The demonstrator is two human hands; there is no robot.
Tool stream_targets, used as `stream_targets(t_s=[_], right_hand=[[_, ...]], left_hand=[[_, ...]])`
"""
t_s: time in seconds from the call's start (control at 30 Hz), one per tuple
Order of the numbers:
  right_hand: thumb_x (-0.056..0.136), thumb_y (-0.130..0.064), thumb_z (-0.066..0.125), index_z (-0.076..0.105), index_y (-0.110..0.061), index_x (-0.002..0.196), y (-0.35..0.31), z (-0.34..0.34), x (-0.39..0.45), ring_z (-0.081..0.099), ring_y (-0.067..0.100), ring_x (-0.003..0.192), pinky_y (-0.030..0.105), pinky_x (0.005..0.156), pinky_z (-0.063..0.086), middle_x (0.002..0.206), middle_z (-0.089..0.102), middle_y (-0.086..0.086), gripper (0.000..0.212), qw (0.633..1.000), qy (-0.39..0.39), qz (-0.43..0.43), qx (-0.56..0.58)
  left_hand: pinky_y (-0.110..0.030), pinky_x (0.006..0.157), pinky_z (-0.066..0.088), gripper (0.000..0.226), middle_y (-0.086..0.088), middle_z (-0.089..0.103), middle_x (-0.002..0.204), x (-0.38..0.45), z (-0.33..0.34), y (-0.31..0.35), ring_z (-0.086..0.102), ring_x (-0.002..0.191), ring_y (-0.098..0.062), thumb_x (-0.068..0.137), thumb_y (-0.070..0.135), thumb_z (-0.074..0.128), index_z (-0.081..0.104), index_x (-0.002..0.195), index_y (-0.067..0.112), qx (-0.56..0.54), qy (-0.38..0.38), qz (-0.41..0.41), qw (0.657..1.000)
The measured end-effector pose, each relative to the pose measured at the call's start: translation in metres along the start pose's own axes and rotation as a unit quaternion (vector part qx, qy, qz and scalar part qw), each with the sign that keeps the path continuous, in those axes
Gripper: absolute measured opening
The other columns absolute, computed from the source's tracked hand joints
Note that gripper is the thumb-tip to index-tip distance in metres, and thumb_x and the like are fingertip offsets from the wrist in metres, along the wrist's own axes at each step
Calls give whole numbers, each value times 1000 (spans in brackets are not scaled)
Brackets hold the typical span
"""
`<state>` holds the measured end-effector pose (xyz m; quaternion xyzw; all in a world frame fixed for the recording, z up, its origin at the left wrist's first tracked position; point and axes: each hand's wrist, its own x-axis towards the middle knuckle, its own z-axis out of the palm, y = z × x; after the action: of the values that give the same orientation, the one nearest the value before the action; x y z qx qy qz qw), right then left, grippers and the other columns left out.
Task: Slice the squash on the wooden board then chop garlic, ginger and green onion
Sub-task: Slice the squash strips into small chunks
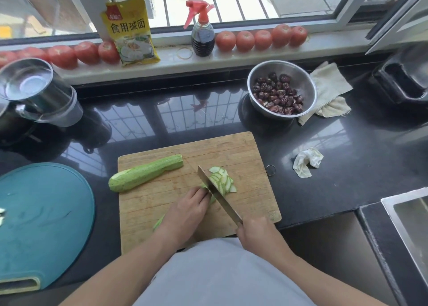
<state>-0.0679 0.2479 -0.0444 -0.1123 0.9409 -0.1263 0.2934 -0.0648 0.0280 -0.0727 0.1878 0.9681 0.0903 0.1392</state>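
A wooden board (250, 152) lies on the black counter in front of me. One half squash (144, 173), pale green, lies flat-side down at the board's left. My left hand (185, 209) presses down on a second squash piece (159, 222), fingers curled over its cut end. My right hand (256, 231) grips the handle of a knife (216, 193), whose blade stands right against my left fingertips. Thin half-moon slices (223, 180) are fanned out on the blade's far side.
A steel bowl of red dates (281, 90) and a cloth (331, 90) sit behind the board. A crumpled tissue (306, 162) lies to the right, a teal round board (44, 215) to the left, a sink (410, 217) at far right. Tomatoes line the windowsill.
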Motion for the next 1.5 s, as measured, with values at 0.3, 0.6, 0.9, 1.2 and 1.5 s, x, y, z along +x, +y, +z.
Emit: stream_targets(t_s=[0.3, 0.6, 0.9, 1.2, 1.5], right_hand=[[90, -19, 45, 42, -17, 70, -5, 6, 3, 40, 24, 59, 29, 49, 28, 60, 38, -2, 20, 1000, 3, 21, -24], [94, -24, 44, 38, -18, 60, -27, -1, 27, 50, 30, 60, 36, 53, 36, 59, 43, 0, 35, 998, 32, 24, 50], [96, -23, 43, 51, -14, 80, -12, -5, -7, 37, 18, 55, 32, 48, 28, 61, 38, -3, 20, 1000, 11, 14, -8], [95, -18, 42, 47, -17, 77, -16, 0, -5, 43, 21, 63, 27, 42, 21, 67, 44, 0, 18, 999, 3, 27, -38], [92, -25, 44, 42, -16, 65, -38, 0, 30, 48, 33, 62, 36, 55, 40, 63, 47, 5, 29, 998, 31, 26, 43]], left_hand=[[-33, 93, 55, 52, -9, 61, 127, 1, 3, -2, 57, 120, -26, 84, 3, 63, 58, 136, 5, 9, 20, 20, 1000], [-28, 81, 58, 40, -6, 64, 116, -2, 3, -1, 61, 110, -23, 79, 2, 71, 67, 119, 8, -4, 54, 13, 998], [-28, 80, 60, 53, -8, 65, 112, 0, 7, -1, 60, 107, -24, 68, 0, 76, 68, 120, 5, 15, 83, 22, 996], [-31, 78, 61, 52, -11, 64, 122, -2, 5, 0, 61, 115, -27, 77, -1, 66, 64, 129, 4, 15, 64, 14, 998], [-28, 74, 57, 31, -6, 65, 109, -4, 1, 2, 62, 102, -23, 79, 2, 68, 69, 110, 9, 7, 102, 25, 994]])
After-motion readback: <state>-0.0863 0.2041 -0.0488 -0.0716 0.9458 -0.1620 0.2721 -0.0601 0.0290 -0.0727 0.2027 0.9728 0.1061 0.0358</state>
